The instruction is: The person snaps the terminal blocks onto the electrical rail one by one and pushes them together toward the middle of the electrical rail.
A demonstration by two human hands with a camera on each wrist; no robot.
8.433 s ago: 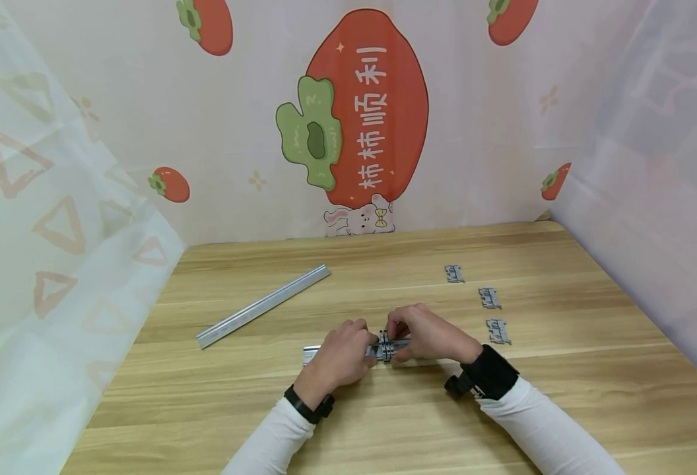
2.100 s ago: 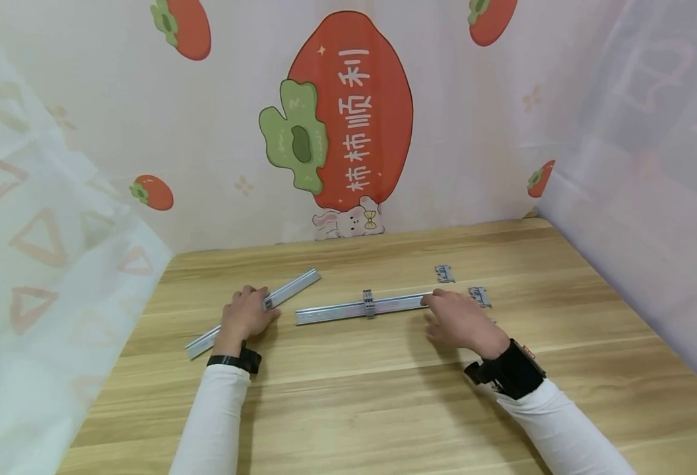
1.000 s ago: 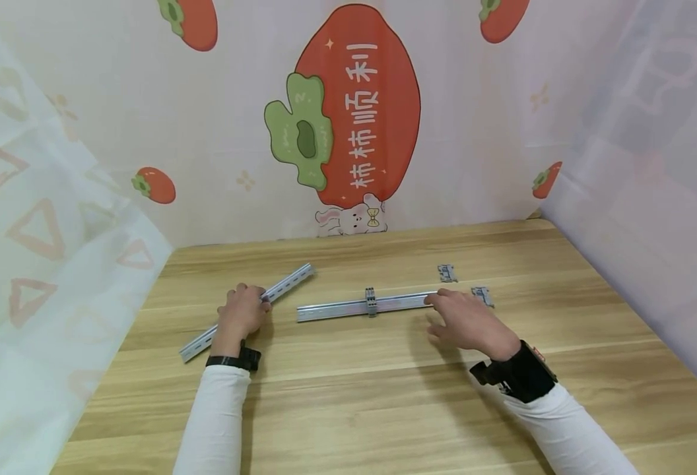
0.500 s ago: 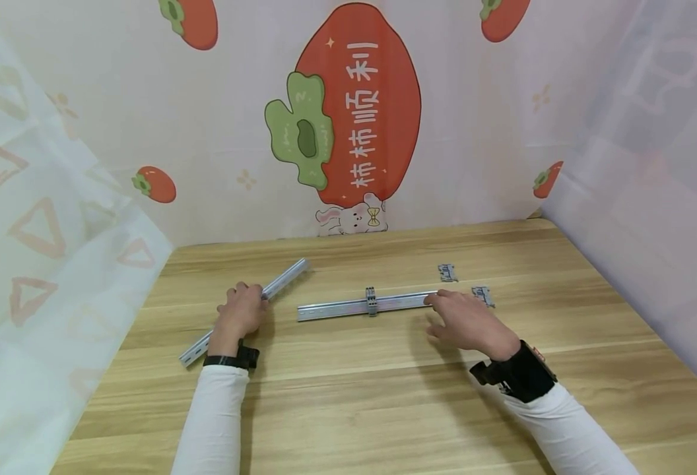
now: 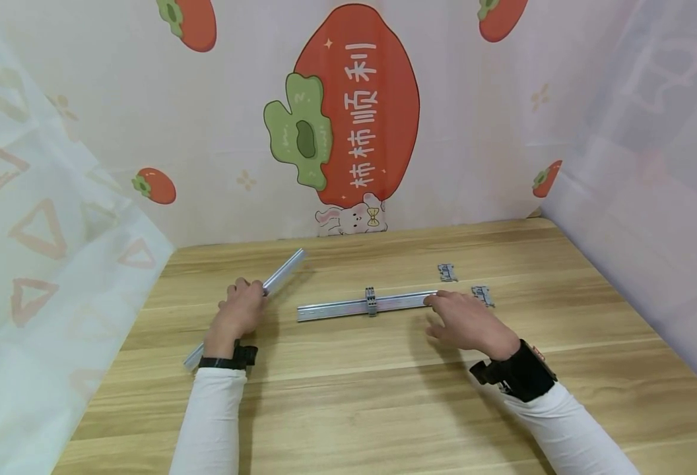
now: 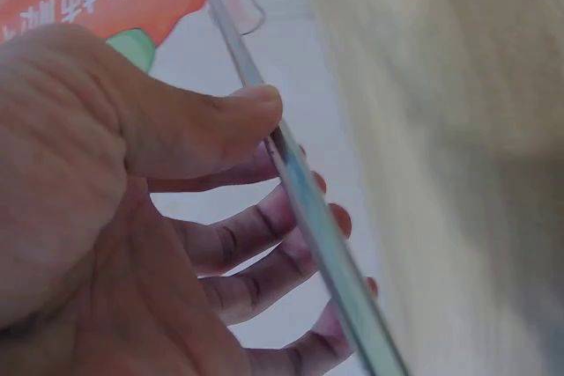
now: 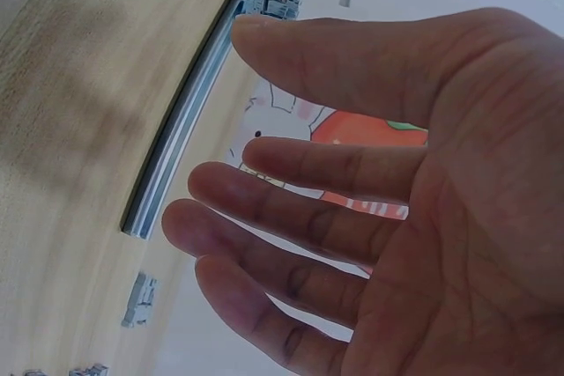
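My left hand holds a bare metal DIN rail at its middle, on the left side of the table. The left wrist view shows the thumb on one edge of this rail and the fingers at the other. A second DIN rail lies at the table's centre with a small stack of grey terminal blocks clipped on near its middle. Over that rail's right end is my right hand, its fingers relaxed and apart; in the right wrist view nothing is between them.
Beyond the right hand lie a loose grey terminal block and another terminal block. The wooden table meets a printed cloth backdrop at the back, with cloth at both sides.
Over eight seconds, my left hand has left the centre rail for the bare one, and my right hand has let go of the terminal blocks. Lately the bare rail has turned steeper and rolled in my grip.
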